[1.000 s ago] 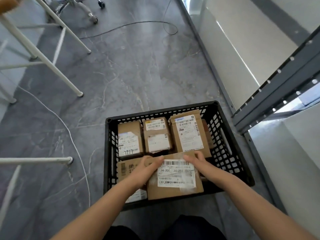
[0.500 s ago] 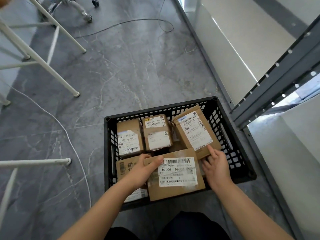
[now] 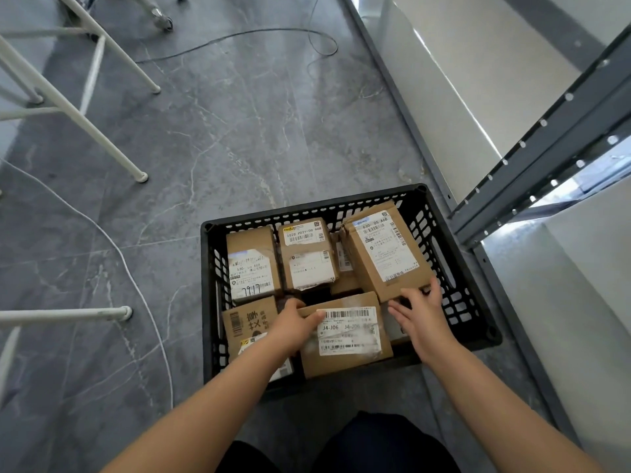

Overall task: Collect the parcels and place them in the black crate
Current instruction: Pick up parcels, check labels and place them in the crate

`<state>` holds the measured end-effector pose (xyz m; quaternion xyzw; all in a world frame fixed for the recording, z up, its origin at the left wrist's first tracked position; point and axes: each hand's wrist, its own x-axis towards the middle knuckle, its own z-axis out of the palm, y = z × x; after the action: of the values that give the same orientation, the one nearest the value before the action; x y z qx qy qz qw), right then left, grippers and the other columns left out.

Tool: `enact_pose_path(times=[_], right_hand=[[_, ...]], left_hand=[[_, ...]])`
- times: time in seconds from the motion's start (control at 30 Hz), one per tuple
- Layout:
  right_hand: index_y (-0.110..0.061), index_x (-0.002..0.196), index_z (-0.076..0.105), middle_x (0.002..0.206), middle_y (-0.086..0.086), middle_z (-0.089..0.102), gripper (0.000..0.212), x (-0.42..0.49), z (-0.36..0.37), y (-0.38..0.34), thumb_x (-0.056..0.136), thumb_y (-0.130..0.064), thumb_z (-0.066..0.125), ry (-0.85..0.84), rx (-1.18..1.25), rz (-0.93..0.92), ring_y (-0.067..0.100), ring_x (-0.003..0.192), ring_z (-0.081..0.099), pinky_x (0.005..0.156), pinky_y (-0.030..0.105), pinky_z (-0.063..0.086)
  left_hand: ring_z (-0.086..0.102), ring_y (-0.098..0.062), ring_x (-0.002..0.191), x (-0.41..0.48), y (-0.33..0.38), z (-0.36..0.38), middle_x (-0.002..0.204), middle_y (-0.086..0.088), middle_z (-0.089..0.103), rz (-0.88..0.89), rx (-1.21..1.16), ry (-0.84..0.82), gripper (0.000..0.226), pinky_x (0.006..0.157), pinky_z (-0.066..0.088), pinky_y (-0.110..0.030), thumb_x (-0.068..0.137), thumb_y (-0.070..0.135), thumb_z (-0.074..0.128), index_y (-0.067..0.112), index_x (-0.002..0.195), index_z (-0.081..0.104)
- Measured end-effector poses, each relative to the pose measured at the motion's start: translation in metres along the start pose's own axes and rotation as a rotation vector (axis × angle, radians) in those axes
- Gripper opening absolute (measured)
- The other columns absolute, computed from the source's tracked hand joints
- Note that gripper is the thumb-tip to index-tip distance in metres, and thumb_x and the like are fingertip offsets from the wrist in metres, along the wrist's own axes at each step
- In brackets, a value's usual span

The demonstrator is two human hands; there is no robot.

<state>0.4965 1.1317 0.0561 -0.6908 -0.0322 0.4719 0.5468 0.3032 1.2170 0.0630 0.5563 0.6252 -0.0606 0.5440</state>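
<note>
Looking nearly done: the black crate (image 3: 474, 322) on the floor already holds six or so parcels. Left hand (image 3: 293, 327) lies flat on the front "J4-J06" parcel (image 3: 345, 336), no closed grip. Right hand (image 3: 421, 310) fingertips nudge the tilted "530" parcel (image 3: 382, 250) behind it.

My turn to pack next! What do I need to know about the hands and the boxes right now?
Left hand: resting flat on the left edge of the J4-J06 parcel, not gripping it.
Right hand: fingers on the near corner of the tilted parcel at the back right, nudging it.
The black crate sits on the floor with at least five parcels inside, three along the far side and two near.
Done: every parcel in view is in the crate.
Left: settle the tilted one flat. Look around for more parcels; none show outside the crate.
</note>
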Motion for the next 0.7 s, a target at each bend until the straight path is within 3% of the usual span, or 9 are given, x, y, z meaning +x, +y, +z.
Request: enact_pose_path(times=[0.07,0.13,0.23,0.33,0.47,0.6,0.7], right_hand=[[-0.042,0.146,0.006,0.143,0.008,0.038,0.083,0.005,0.001,-0.005,0.089,-0.013,0.059,0.034,-0.073,0.011,0.026,0.107,0.059,0.084,0.034,0.051],[-0.043,0.146,0.000,0.148,0.009,0.029,0.096,0.012,0.004,-0.010,0.083,-0.016,0.067,0.070,-0.121,0.039,0.030,0.116,0.052,0.088,0.036,0.051],[-0.044,0.144,-0.001,0.144,0.012,0.030,0.104,0.020,0.007,-0.011,0.078,-0.010,0.072,0.103,-0.120,0.074,0.029,0.121,0.047,0.078,0.032,0.051],[-0.043,0.138,0.006,0.139,0.012,0.033,0.101,0.024,0.010,-0.004,0.075,0.000,0.072,0.145,-0.138,0.063,0.027,0.120,0.047,0.065,0.028,0.054],[-0.037,0.131,0.012,0.130,0.014,0.040,0.089,0.026,0.017,0.000,0.076,0.001,0.071,0.219,0.000,0.117,0.026,0.101,0.059,0.055,0.023,0.054],[-0.035,0.134,0.012,0.126,0.013,0.043,0.084,0.029,0.018,-0.001,0.081,0.002,0.066,0.180,-0.027,0.072,0.023,0.090,0.062,0.065,0.027,0.053],[-0.034,0.143,0.005,0.133,0.012,0.044,0.090,0.028,0.014,-0.004,0.083,-0.002,0.064,0.164,-0.092,0.063,0.027,0.104,0.059,0.087,0.036,0.051]], left_hand=[[0.055,-0.021,0.102,0.002,0.004,0.005,0.131,-0.008,0.052,0.025,0.050,0.008,0.050,0.076,0.049,-0.029,0.096,0.041,0.049,0.017,0.138,0.036],[0.052,-0.025,0.117,0.003,0.004,0.012,0.137,-0.008,0.047,0.087,0.093,0.065,0.046,0.089,0.047,-0.035,0.097,0.037,0.047,0.018,0.138,0.037],[0.045,-0.024,0.127,0.003,0.000,0.014,0.144,-0.006,0.040,0.152,0.087,0.093,0.045,0.103,0.042,-0.039,0.096,0.033,0.050,0.020,0.138,0.038],[0.053,-0.022,0.117,0.003,-0.006,0.008,0.135,-0.005,0.048,0.149,0.050,0.069,0.041,0.098,0.048,-0.041,0.094,0.031,0.055,0.019,0.132,0.043],[0.053,-0.022,0.114,0.004,-0.008,0.005,0.133,-0.006,0.048,0.136,0.077,0.089,0.041,0.096,0.047,-0.036,0.093,0.029,0.057,0.015,0.129,0.043],[0.045,-0.019,0.124,0.006,-0.010,0.000,0.140,-0.003,0.041,0.251,0.070,0.100,0.044,0.101,0.039,-0.029,0.093,0.021,0.058,0.018,0.134,0.044],[0.044,-0.017,0.127,0.007,-0.012,-0.004,0.142,-0.002,0.041,0.294,0.042,0.105,0.044,0.104,0.038,-0.031,0.092,0.017,0.059,0.023,0.133,0.046]])
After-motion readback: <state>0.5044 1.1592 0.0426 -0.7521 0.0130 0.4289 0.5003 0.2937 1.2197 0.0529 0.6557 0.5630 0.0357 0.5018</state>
